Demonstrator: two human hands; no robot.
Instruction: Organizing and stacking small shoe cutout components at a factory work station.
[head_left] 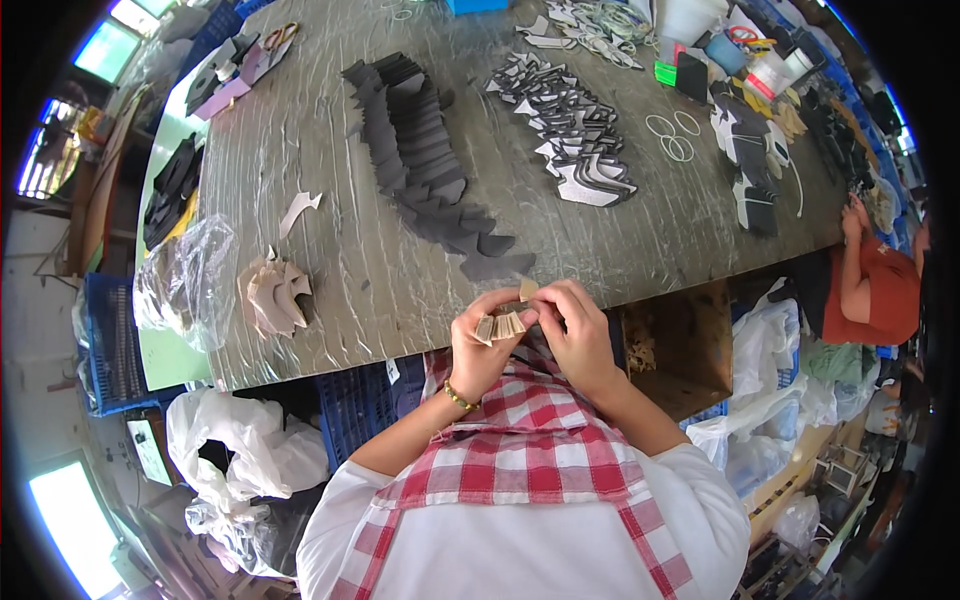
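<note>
A small stack of beige cut pieces (500, 327) is gripped in my left hand (474, 352), just in front of the table's near edge. The fingers of my right hand (580, 335) are pinched together beside it, at a single beige piece (528, 290) that stands up between both hands. What the right fingertips touch is partly hidden. Beyond my hands, a long overlapping row of dark grey cut pieces (425, 165) curves toward me. Right of it lies a second row of black pieces with white faces (570, 130).
On the table's left lie a beige pile (273, 298), a loose scrap (300, 212) and scissors (280, 37). Rubber rings (672, 138), more cut pieces (745, 165) and tubs (770, 75) are at the right. A wooden box (685, 345) stands below the edge; another person (870, 290) sits right.
</note>
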